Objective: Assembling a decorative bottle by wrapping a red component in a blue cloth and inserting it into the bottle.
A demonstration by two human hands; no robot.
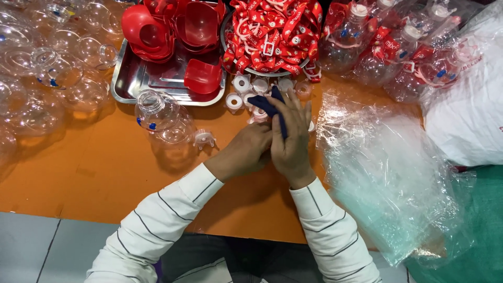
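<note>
Orange worktop point(105, 173) carries a steel tray point(137, 78) of red plastic cups (one lies apart from the stack), a bowl of red straps point(272, 31) and white caps point(242, 84). Left hand point(245, 152) and right hand point(291, 139) meet at the middle, fingers closed on a dark blue cloth point(267, 106) above the caps. One clear bottle point(163, 116) lies just left of them.

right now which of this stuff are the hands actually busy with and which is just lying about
In hand:
- left hand and right hand pressed together
- dark blue piece between the fingers
- small white caps just beyond the fingertips

Lying about:
- clear bottle on its side
- steel tray with red cups
- bowl of red straps
- plastic bags
</note>
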